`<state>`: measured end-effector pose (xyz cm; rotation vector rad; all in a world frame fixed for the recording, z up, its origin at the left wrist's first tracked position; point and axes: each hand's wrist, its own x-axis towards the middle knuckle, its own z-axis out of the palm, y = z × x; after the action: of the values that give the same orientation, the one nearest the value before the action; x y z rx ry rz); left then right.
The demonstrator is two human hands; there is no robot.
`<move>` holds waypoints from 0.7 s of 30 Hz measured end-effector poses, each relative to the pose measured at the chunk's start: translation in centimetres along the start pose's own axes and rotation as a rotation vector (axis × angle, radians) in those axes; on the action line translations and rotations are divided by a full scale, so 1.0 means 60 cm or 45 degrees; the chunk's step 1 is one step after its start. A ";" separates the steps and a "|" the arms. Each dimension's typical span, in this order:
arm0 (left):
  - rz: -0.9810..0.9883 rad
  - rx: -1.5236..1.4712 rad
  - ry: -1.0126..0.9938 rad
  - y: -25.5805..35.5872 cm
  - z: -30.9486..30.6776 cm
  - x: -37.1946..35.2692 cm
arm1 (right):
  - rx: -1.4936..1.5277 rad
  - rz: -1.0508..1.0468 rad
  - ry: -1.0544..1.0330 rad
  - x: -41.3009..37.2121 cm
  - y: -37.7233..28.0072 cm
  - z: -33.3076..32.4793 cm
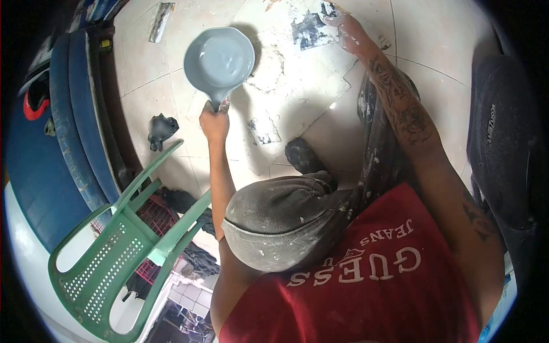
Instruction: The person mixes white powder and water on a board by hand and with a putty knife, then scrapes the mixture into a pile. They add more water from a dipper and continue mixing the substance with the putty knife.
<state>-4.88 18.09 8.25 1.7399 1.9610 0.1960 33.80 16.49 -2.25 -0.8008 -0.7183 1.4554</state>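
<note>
My left hand [215,121] is closed around the short handle of a grey dipper [219,57], holding it above the pale tiled floor. The bowl faces up, and its inside looks smooth and glossy. At the upper right, my right hand [346,34] has white smears on its fingers. Those fingers are closed at the edge of a dark, flat rectangular plate [311,30] streaked with white. A similar smeared plate [264,129] lies on the floor nearer my foot, and a narrow one [162,23] lies at the upper left.
A green plastic chair [103,268] stands at the lower left, beside a red wire basket [153,217]. Blue padded furniture [74,114] lines the left side. A crumpled black item [162,130] lies on the floor. A black bag-like object [506,143] is at the right.
</note>
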 end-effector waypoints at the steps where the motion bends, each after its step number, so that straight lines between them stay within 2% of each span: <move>1: -0.001 0.007 -0.007 0.001 0.001 0.000 | 0.132 0.030 -0.002 -0.002 0.003 0.001; 2: -0.003 0.013 -0.014 0.001 0.003 0.000 | 0.403 0.096 -0.038 -0.003 0.004 0.000; 5: 0.189 0.076 0.070 0.003 0.007 -0.005 | -1.472 -0.580 -0.079 -0.008 -0.012 0.003; 8: 0.215 0.123 0.092 0.019 0.005 -0.012 | 0.353 0.187 0.138 -0.006 -0.025 0.032; 11: 0.175 0.160 0.052 0.036 -0.001 -0.017 | 0.275 0.076 0.046 -0.003 -0.002 0.013; 14: 0.186 0.155 0.051 0.044 -0.004 -0.019 | -1.642 -0.859 -0.149 0.003 0.001 -0.020; 17: 0.194 0.226 0.077 0.047 -0.003 -0.019 | 0.037 0.069 0.218 -0.012 -0.033 0.038; 20: 0.187 0.187 0.051 0.044 -0.002 -0.015 | -0.213 0.077 0.138 0.004 0.014 -0.009; 21: 0.183 0.174 0.054 0.045 -0.001 -0.013 | -0.730 -0.222 0.078 0.004 0.012 -0.012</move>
<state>-2.46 17.79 9.67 1.9820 1.9188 0.1524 34.00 16.69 -3.26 -1.1785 -1.1518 1.0676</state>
